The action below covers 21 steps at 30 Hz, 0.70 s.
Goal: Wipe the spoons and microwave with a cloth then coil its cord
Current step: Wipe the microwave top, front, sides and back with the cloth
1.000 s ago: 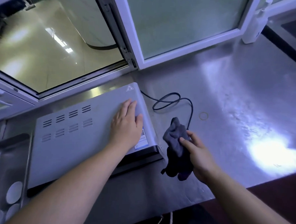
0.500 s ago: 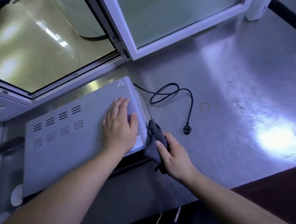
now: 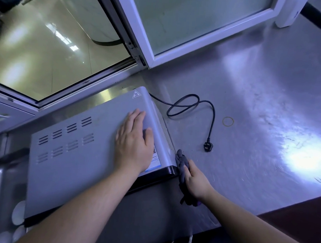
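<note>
presses the left hand [image 3: 133, 140] flat on the top of the microwave [image 3: 72, 169], near its right edge, with the fingers [image 3: 136, 118] straight and close together, holding nothing. looks like bracing, to stop the box sliding on the steel surface [image 3: 265, 106]. grips a dark grey cloth [image 3: 181, 163] in the right hand [image 3: 196, 181], fingers curled round the bunched fabric, and pushes it against the microwave's right side wall at the front corner nearest the body. reads as the wiping of that side wall.

turns on one relation: follows the wall's long axis from that front corner away toward the back corner by the window frame [image 3: 213, 36]. calls, by that reading, for a stroke straight ahead from the cloth, hugging the wall, with the right hand far the nearer of the two.

finds the cord [image 3: 193, 102] leaving the back right corner, looping loosely on the surface to the right of the wall, and ending in a plug [image 3: 208, 146] just beyond and right of the cloth, apart from it. may brush that loop near the far end of the stroke. leaves the cord uncoiled for now, with the right hand also the closer to it.

notes a thin rubber band [image 3: 228, 121] lying further right, well apart from the plug. shows no spoon plainly; glimpses pale round shapes [image 3: 18, 214] at the lower left beside a sink [image 3: 1, 179], too cropped to name.
</note>
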{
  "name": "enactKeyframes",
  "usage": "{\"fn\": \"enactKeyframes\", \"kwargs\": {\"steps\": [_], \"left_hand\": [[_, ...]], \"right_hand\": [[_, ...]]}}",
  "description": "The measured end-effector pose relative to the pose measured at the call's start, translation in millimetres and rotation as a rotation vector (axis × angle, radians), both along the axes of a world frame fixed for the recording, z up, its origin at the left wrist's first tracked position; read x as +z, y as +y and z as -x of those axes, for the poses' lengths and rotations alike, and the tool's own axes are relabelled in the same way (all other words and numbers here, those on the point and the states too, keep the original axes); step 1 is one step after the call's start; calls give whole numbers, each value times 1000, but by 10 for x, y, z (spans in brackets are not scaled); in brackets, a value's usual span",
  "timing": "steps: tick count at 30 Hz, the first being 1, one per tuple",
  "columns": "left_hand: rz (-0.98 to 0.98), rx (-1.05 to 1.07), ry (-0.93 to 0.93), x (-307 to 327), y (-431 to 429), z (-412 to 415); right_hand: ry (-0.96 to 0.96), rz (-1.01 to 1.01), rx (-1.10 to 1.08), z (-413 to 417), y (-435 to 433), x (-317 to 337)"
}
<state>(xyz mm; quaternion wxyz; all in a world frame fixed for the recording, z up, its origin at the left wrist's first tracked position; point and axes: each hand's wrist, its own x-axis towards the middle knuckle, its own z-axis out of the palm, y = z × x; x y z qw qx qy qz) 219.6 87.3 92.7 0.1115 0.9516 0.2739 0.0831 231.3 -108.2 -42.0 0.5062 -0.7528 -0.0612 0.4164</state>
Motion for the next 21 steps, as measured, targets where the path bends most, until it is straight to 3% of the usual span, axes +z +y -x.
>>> {"fn": "enactKeyframes", "kwargs": {"steps": [5, 14, 21], "left_hand": [[8, 2, 22, 21, -11, 5], [11, -1, 21, 24, -6, 4], [17, -2, 16, 22, -2, -1]], "right_hand": [[170, 118, 1, -59, 75, -306], [327, 158, -17, -352, 206, -248], [203, 101, -34, -369, 232, -16]]}}
